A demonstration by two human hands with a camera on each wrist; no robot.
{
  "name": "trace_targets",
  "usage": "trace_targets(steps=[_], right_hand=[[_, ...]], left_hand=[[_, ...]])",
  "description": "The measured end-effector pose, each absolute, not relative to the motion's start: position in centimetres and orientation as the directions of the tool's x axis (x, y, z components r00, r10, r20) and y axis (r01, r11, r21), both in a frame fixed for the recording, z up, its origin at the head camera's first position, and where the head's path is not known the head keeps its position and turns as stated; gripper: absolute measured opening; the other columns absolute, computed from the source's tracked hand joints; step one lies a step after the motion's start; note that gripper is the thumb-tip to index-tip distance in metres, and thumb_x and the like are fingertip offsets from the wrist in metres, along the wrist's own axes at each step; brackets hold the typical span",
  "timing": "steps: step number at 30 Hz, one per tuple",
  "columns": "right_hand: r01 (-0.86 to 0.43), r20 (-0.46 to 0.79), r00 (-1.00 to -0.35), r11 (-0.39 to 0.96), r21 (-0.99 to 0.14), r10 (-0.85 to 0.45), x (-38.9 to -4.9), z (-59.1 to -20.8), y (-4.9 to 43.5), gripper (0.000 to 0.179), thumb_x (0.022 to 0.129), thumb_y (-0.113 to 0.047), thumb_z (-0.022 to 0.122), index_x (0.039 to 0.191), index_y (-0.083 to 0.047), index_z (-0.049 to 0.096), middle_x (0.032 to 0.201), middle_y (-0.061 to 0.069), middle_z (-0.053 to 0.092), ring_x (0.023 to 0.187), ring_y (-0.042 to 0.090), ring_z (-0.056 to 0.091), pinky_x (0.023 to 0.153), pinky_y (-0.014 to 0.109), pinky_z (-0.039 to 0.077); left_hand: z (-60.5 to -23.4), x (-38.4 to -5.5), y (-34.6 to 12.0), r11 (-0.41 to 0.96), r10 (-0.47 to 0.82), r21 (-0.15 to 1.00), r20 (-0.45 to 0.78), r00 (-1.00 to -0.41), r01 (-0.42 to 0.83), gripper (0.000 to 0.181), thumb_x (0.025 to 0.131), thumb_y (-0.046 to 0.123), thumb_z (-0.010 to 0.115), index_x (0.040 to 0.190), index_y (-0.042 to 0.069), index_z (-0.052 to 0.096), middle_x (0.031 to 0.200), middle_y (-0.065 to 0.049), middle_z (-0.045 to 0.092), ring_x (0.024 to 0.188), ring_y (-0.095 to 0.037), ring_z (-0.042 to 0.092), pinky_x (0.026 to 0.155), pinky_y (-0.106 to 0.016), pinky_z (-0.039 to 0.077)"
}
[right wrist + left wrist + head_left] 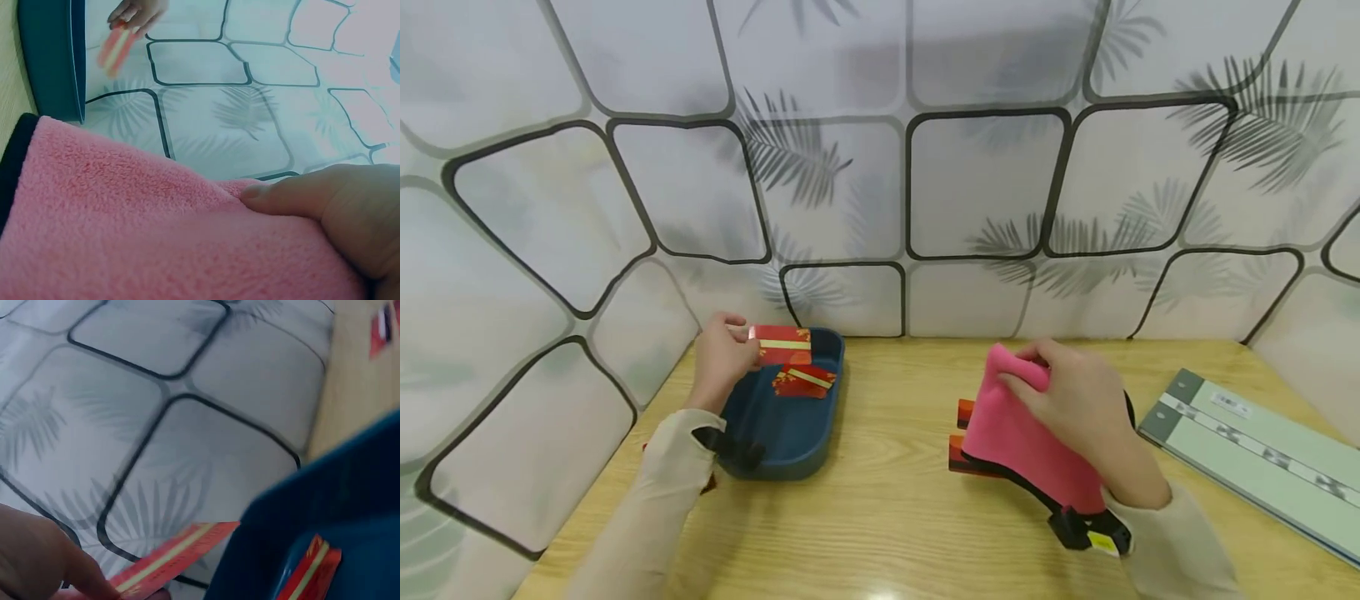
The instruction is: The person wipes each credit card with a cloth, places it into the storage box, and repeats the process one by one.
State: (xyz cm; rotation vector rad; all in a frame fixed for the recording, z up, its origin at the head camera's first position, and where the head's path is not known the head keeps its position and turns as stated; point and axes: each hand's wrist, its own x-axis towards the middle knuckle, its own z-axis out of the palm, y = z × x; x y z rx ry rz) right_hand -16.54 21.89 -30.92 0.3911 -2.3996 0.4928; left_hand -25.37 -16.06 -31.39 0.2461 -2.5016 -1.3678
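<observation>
My left hand (722, 354) pinches a small red packet (784, 345) with a pale yellow band, holding it above the far left part of a dark blue bin (831, 417). A second red packet (803, 381) of the same look lies inside the bin. In my right hand (1078, 400) a pink fleecy cloth (1022, 425) with a black edge is bunched between thumb and fingers. The cloth (125, 187) fills the lower part of the right wrist view. Two red-orange pieces (962, 454) stick out from behind the cloth's left side, the rest of them hidden.
A pale green folder-like item (1262, 450) with a grey end and a patterned band lies on the wooden table (887, 517) at the right. Small red bits (709, 483) show beside the bin, partly behind my left wrist. A patterned curtain-like backdrop (985, 183) closes off the back and sides.
</observation>
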Motion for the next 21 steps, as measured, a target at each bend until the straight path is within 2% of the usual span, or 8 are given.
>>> trace_targets(steps=[3, 6, 10, 15, 21], right_hand=[[-0.399, 0.643, -0.748, 0.886, -0.237, -0.165, -16.6, -30.8, 22.0, 0.026, 0.073, -0.021, 0.083, 0.091, -0.009, 0.068, 0.065, 0.003, 0.062, 0.051, 0.014, 0.043, 0.046, 0.026, 0.033], [-0.395, 0.645, -0.748, 0.887, -0.240, -0.158, -16.6, -30.7, 22.0, 0.026, 0.073, -0.021, 0.083, 0.090, -0.009, 0.068, 0.065, 0.003, 0.063, 0.052, 0.014, 0.044, 0.047, 0.026, 0.034], [-0.371, 0.649, -0.750, 0.892, -0.259, -0.124, -16.5, -30.6, 22.1, 0.025, 0.074, -0.022, 0.082, 0.091, -0.007, 0.070, 0.068, 0.006, 0.066, 0.053, 0.016, 0.048, 0.049, 0.028, 0.036], [-0.326, 0.611, -0.787, 0.898, -0.294, -0.086, -16.3, -30.2, 22.5, 0.025, 0.076, -0.021, 0.080, 0.095, -0.007, 0.070, 0.073, 0.008, 0.068, 0.057, 0.019, 0.053, 0.050, 0.029, 0.039], [-0.336, 0.624, -0.776, 0.897, -0.286, -0.091, -16.5, -30.2, 22.8, 0.024, 0.075, -0.020, 0.081, 0.092, -0.006, 0.070, 0.072, 0.009, 0.069, 0.055, 0.019, 0.052, 0.049, 0.028, 0.039]], left_hand=[[-31.2, -26.3, -16.3, 0.653, -0.189, 0.756, 0.122, -0.974, -0.032, 0.039, 0.078, -0.004, 0.048, 0.115, -0.014, 0.051, 0.104, -0.033, 0.063, 0.051, -0.012, 0.062, 0.048, -0.023, 0.053], [-31.8, -27.5, -16.8, 0.763, -0.109, 0.646, 0.091, -0.990, -0.025, 0.038, 0.072, -0.007, 0.050, 0.109, -0.015, 0.058, 0.100, -0.032, 0.065, 0.052, -0.013, 0.061, 0.048, -0.023, 0.051], [-33.3, -29.2, -17.0, 0.825, -0.024, 0.565, 0.030, -0.999, -0.003, 0.035, 0.071, -0.008, 0.054, 0.104, -0.015, 0.061, 0.098, -0.031, 0.065, 0.056, -0.015, 0.061, 0.050, -0.024, 0.052], [-35.3, -30.8, -16.3, 0.826, -0.018, 0.564, 0.004, -1.000, -0.012, 0.027, 0.070, -0.009, 0.054, 0.097, -0.011, 0.062, 0.093, -0.029, 0.064, 0.059, -0.021, 0.060, 0.049, -0.026, 0.052], [-35.7, -31.4, -15.8, 0.833, -0.039, 0.552, -0.009, -0.999, -0.038, 0.023, 0.071, -0.007, 0.054, 0.092, -0.008, 0.063, 0.094, -0.026, 0.064, 0.068, -0.026, 0.061, 0.052, -0.029, 0.049]])
